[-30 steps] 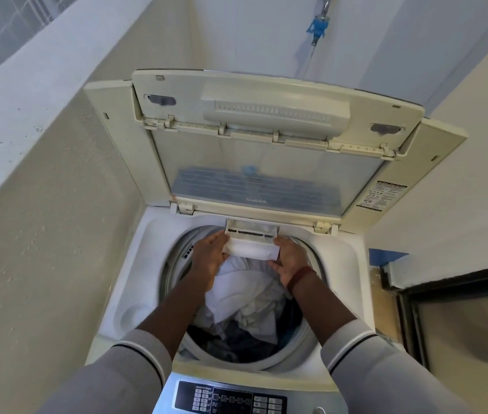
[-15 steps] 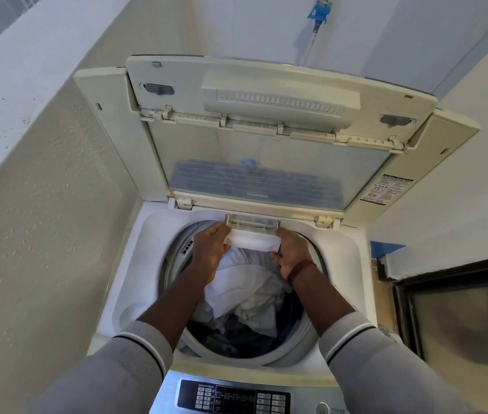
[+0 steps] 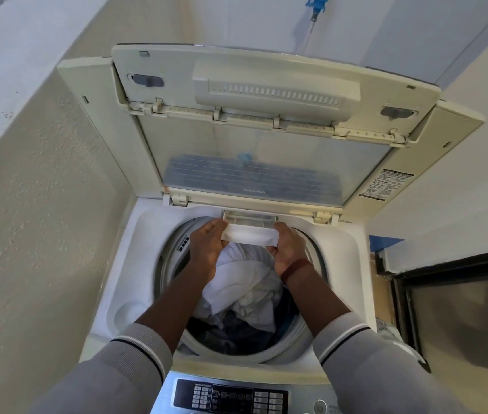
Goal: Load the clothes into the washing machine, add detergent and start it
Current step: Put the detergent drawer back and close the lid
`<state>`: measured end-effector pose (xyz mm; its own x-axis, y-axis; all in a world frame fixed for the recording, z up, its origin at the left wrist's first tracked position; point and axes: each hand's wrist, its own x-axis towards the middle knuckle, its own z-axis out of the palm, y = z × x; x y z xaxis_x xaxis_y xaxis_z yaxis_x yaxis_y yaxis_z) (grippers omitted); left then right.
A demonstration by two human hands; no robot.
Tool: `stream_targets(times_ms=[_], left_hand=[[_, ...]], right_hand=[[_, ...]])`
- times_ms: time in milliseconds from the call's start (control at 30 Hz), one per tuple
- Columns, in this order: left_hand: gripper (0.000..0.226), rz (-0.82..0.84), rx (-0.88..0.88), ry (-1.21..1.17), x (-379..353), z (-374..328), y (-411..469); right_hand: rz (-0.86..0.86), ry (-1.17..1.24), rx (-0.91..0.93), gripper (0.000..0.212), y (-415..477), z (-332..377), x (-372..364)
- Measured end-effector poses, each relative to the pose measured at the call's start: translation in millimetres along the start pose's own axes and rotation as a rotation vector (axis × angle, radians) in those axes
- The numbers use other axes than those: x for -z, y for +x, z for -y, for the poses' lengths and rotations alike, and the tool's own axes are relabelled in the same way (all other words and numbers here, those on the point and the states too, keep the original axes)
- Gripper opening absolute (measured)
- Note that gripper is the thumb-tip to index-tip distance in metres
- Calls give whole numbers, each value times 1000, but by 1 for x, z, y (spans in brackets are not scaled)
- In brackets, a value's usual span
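Drawer's slid further in since a second ago, both hands, left hand (image 3: pixel 207 246) and right hand (image 3: pixel 289 249), gripping the detergent drawer (image 3: pixel 248 233) ends over the clothes (image 3: pixel 245 288), so it looks like the detergent step, next push it flush.

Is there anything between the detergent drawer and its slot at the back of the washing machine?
Nothing visible. Both hands, left and right, hold the detergent drawer by its sides, and it already sits partly in the slot under the lid hinge. The clothes lie lower, in the drum.
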<state>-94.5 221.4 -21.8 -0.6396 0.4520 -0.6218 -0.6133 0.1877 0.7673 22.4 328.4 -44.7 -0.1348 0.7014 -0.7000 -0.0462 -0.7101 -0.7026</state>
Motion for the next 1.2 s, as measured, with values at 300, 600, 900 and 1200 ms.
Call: stream_targets(times_ms=[300,600,900,1200], left_hand=[[11,-44,-2,29,-2,2,-2],[8,-79,25,-6,-4,3,-3],[12,-104,45,-14,-5,5,4],[13,-66,49,-21,-2,8,9]], right_hand=[[35,48,-9,8,8,-6,4],[36,271,-121,12,8,-9,2],[37,321,-165,5,17,-12,-4],[28,369,-160,29,18,-15,-7]])
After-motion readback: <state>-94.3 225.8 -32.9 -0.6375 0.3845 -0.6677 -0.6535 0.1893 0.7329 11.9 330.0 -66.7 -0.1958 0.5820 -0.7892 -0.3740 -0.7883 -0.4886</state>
